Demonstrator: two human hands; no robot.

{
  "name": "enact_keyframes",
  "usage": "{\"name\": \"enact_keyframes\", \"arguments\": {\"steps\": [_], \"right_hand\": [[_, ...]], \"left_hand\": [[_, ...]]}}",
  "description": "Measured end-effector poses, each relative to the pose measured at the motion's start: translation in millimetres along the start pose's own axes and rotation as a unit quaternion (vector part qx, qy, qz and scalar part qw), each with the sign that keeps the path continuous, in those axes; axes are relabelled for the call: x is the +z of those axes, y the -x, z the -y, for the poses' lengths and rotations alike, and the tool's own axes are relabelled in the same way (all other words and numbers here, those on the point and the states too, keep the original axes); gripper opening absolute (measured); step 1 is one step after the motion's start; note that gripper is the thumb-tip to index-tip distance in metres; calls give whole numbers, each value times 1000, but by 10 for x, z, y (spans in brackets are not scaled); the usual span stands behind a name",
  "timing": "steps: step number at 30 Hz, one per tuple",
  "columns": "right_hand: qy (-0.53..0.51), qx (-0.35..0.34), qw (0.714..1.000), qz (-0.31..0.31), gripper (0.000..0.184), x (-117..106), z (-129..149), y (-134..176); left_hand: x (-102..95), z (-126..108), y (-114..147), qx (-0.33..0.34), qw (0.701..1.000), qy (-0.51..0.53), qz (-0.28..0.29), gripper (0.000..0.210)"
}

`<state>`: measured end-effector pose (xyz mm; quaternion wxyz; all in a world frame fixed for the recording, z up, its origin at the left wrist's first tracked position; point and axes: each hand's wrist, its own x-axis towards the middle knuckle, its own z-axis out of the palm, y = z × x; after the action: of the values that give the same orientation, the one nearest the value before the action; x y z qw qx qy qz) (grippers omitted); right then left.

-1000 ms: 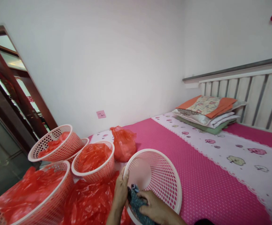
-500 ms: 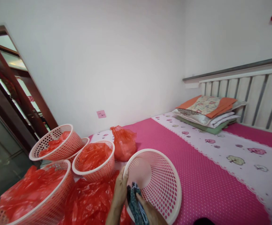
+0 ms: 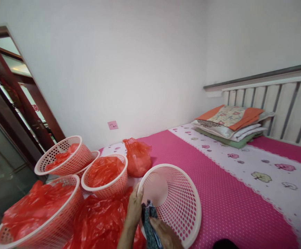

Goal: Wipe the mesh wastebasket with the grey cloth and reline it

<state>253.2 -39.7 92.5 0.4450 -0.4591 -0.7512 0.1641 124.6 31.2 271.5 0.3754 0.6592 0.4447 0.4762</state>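
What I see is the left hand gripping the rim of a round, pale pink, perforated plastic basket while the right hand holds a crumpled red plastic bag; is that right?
Not quite: the head view shows the right hand holding a dark blue-green, speckled cloth, not a red bag. The left hand does grip the basket by its rim.

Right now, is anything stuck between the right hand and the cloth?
Nothing visible: the right hand has its fingers directly on the cloth. The left hand holds a basket rim beside them.
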Motion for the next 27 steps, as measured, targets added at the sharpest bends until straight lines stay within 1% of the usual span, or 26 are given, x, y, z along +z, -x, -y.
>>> {"name": "enact_keyframes", "arguments": {"steps": [3,8,13,16,19,22,24,27], "right_hand": [[21,-23,998,48,66,-125,54,3],[11,-19,997,68,69,-332,241,3],[10,8,996,84,63,-415,327,20],[22,8,995,100,62,-434,357,19],[39,-11,996,81,59,-443,361,40],[66,-26,996,49,51,-467,296,119],[98,-21,994,35,45,-491,213,199],[178,-3,983,33,35,-508,71,317]], "left_hand": [[-1,30,-16,-2,1000,1,-12,68],[12,20,7,-2,1000,16,-9,67],[40,-5,28,-1,1000,11,-14,66],[45,-7,24,3,1000,10,-12,65],[34,-5,21,4,1000,18,-14,64],[14,-9,24,7,1000,25,-6,64],[4,-17,28,9,1000,27,-2,63],[-1,-28,32,10,1000,25,-5,63]]}}
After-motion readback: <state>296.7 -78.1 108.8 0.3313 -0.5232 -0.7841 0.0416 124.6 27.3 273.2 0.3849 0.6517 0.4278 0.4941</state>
